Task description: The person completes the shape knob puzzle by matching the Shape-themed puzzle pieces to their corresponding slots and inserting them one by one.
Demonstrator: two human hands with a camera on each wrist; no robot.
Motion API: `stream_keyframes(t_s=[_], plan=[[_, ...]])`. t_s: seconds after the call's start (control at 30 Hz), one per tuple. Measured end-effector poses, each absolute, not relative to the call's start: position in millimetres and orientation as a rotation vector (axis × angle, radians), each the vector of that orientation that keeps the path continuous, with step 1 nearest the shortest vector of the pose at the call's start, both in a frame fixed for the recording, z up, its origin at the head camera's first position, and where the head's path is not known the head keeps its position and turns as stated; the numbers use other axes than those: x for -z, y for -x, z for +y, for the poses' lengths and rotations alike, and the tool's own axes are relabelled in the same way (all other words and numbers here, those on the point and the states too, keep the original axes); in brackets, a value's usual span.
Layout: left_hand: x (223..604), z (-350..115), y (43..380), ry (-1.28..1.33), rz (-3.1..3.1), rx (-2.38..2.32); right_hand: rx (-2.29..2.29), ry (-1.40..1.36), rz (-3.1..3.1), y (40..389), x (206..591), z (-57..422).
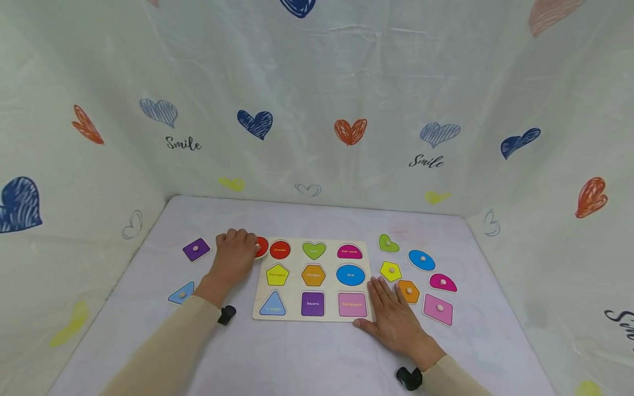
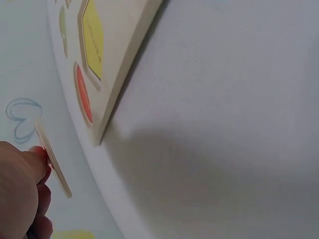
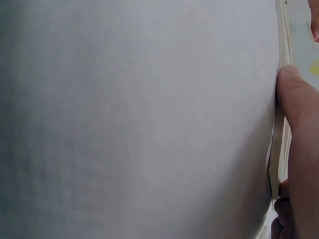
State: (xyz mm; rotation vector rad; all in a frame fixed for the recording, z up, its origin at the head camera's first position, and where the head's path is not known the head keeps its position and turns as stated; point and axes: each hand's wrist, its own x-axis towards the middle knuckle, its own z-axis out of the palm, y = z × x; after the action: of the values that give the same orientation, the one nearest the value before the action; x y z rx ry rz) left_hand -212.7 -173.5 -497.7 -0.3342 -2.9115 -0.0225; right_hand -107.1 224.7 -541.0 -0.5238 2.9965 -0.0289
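In the head view a wooden shape puzzle board (image 1: pixel 293 298) lies mid-table, its printed recesses showing. My left hand (image 1: pixel 231 263) pinches a red circle puzzle piece (image 1: pixel 263 247) by its knob, at the board's upper left corner. The left wrist view shows that piece edge-on (image 2: pixel 57 169), raised and apart from the board (image 2: pixel 118 30). At the board's lower right, my right hand (image 1: pixel 393 319) rests with straight fingers along the side and thumb at the near edge. In the right wrist view the thumb (image 3: pixel 295 94) touches the board's edge (image 3: pixel 275 164).
Left of the board lie a purple square piece (image 1: pixel 196 249) and a blue triangle piece (image 1: pixel 181 293). To its right are heart (image 1: pixel 388 243), oval (image 1: pixel 422 260), pentagon (image 1: pixel 391 271), hexagon (image 1: pixel 409 291), half-round (image 1: pixel 443 282) and rectangle (image 1: pixel 438 309) pieces. A heart-printed curtain (image 1: pixel 307 159) stands behind.
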Motion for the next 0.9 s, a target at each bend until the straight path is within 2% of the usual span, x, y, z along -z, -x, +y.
stream_keyframes(t_s=[0.33, 0.9], plan=[[505, -139, 230, 0.415, -2.919, 0.047, 0.025, 0.520, 2.986, 108, 542, 225], [519, -124, 239, 0.395, -3.007, 0.012, 0.020, 0.512, 3.003, 107, 541, 224]])
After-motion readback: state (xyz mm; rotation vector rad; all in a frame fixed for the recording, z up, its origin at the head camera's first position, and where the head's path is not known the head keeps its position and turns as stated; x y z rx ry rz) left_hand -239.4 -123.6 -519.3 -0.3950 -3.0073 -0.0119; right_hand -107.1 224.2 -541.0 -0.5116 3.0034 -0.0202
